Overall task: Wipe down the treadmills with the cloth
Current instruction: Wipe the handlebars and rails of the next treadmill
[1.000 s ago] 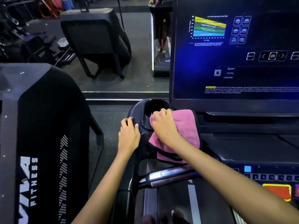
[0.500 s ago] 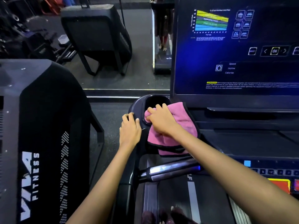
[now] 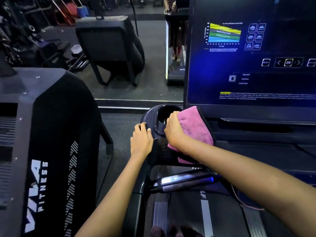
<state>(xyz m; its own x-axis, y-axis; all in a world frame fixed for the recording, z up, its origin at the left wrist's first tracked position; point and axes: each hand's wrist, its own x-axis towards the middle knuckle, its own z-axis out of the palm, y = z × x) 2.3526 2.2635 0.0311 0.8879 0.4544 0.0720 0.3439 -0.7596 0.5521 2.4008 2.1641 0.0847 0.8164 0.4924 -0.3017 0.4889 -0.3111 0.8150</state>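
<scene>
— Both hands are on the treadmill [image 3: 256,151], right? What's the big stuff around them?

— Yes. The biggest thing is the treadmill's screen [image 3: 253,53], dark blue with a little colored chart and the words Speed, Incline and Calories. It runs off the right edge, so part of it is cut off. On the left stands a big black machine [image 3: 47,142] with white "FITNESS" letters. Behind is a mirror [image 3: 119,57], and in it another black machine and somebody's legs, too dark and small to tell more.

— Is anything in the way?

— The right arm crosses over the console and hides some of it. A shiny handlebar [image 3: 184,181] sits below the arms. The walking belt [image 3: 205,211] is at the bottom.

— What is the right hand doing?

— The right hand [image 3: 174,129] has its fingers curled around the edge of the pink cloth [image 3: 195,130], pushing it down beside the cup holder [image 3: 168,115]. The cloth lies on the console's left corner, just under the screen, and some of it hangs down the front.

— And the left hand?

— The left hand [image 3: 141,139] rests on the rounded outer corner of the console, fingers bent a bit over the edge, holding nothing. The two hands are near each other but not touching.

— Anything hard to see?

— The small words on the screen are too blurry to read.
</scene>
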